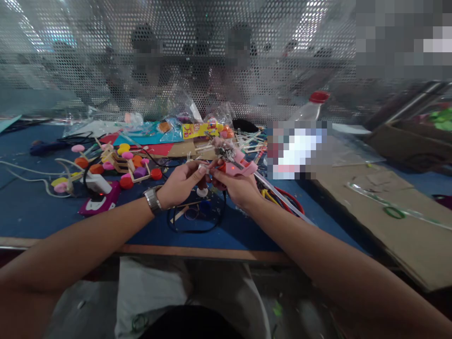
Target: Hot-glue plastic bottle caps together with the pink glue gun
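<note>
My right hand [240,186] is closed around a pink hot glue gun [243,165] with a small red light glowing on its side. A black cord [197,231] hangs below the hands and loops over the blue table. My left hand [180,182], with a metal watch [153,199] on its wrist, is closed in a pinch close to the fingers of the right hand. A small pale piece seems to be between its fingertips, but its kind is hard to make out. The fingers partly hide the front of the glue gun.
Left of the hands lie craft-stick models [136,165] with coloured discs, and a purple power strip [100,200] with a white plug. A yellow packet [200,130] and loose sticks lie behind. Cardboard [381,202] and a red-capped bottle [310,110] are at right. Perforated metal stands behind.
</note>
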{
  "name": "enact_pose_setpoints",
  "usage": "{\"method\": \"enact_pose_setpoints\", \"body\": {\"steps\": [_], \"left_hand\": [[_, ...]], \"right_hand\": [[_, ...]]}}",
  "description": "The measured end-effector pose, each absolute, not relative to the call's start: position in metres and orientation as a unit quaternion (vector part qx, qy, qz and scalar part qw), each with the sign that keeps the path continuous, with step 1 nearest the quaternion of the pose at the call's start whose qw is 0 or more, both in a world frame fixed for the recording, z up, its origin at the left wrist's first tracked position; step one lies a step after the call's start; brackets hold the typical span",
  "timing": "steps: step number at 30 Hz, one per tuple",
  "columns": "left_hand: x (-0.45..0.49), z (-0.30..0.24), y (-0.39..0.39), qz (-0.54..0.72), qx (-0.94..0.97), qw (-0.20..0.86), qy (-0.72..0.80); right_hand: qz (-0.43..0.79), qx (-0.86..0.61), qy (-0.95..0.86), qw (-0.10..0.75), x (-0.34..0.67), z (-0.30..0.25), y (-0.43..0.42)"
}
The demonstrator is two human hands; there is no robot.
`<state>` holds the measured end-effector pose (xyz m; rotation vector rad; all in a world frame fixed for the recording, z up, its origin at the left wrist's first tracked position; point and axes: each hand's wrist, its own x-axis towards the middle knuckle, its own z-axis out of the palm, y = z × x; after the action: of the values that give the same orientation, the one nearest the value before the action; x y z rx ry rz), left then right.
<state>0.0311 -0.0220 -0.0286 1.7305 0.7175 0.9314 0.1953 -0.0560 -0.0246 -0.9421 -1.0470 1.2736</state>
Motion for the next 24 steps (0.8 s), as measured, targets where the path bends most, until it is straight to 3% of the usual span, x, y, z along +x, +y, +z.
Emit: {"method": "enact_pose_setpoints", "body": {"steps": [10, 24], "left_hand": [[0.0315, -0.0213, -0.0236, 0.357, 0.774, 0.445, 0.276], [0.0328, -0.0260, -0.0231, 0.379, 0.717, 0.528, 0.252]], "right_hand": [[0.560, -0.378, -0.416, 0.608, 0.1925, -0.0254, -0.0574], [0.542, -0.387, -0.453, 0.593, 0.1979, -0.0289, -0.0558]]}}
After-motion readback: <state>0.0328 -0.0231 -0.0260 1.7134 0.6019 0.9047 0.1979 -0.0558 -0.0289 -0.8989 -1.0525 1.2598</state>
